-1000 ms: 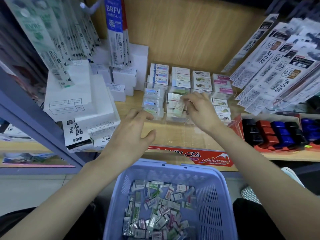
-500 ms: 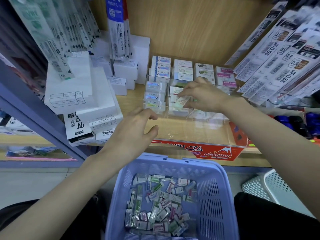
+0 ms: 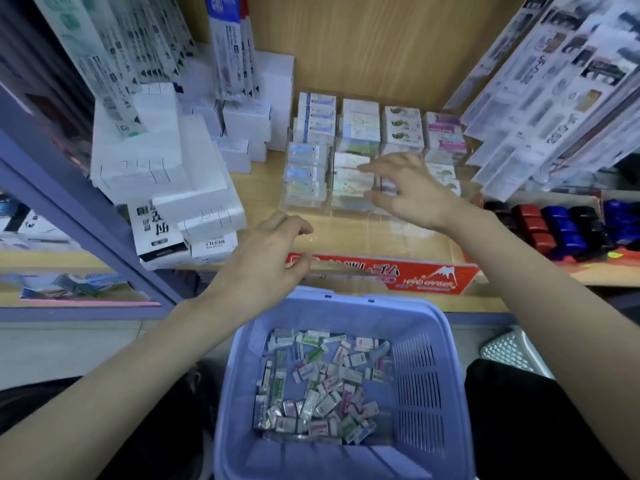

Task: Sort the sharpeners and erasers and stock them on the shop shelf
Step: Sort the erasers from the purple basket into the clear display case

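The right hand (image 3: 412, 194) hangs with fingers spread and empty above the erasers (image 3: 351, 176) stacked in the clear tray (image 3: 408, 233) on the shelf (image 3: 258, 199). The left hand (image 3: 266, 261), loosely curled and empty, hovers over the purple basket (image 3: 419, 362) of loose erasers (image 3: 318, 379).

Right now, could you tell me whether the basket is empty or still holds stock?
Still stocked: the basket has a loose pile of small wrapped erasers covering much of its floor, with both hands above it at the shelf.

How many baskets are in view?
2: the purple basket of erasers below the hands, and a white basket at its right, mostly hidden.
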Action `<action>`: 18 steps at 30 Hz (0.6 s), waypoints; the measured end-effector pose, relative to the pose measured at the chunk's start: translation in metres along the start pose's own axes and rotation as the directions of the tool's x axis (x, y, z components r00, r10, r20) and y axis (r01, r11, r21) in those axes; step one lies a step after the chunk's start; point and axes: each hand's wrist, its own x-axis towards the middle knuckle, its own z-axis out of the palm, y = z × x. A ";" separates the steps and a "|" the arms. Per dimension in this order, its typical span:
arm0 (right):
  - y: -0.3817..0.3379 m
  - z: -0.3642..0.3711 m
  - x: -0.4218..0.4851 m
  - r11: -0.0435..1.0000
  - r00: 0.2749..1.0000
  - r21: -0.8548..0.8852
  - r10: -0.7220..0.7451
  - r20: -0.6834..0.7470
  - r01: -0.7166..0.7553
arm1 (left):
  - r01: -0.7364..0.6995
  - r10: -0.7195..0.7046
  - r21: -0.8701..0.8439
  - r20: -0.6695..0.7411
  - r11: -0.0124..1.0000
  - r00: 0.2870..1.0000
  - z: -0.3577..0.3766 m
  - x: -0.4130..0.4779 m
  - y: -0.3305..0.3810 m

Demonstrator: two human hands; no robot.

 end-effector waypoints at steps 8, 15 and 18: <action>0.008 0.083 -0.138 0.980 0.982 0.173 -0.122 0.144 0.096 | 0.114 -0.140 0.081 0.587 0.990 0.798 0.097 -0.070 -0.041; 0.046 0.237 -0.176 0.967 0.781 0.123 0.103 0.616 -0.224 | 0.410 -0.316 -0.014 0.616 0.912 0.722 0.204 -0.075 -0.102; 0.061 0.283 -0.178 0.700 0.747 0.398 0.295 0.596 -0.594 | 0.507 -0.363 -0.074 0.610 0.859 0.704 0.242 -0.072 -0.119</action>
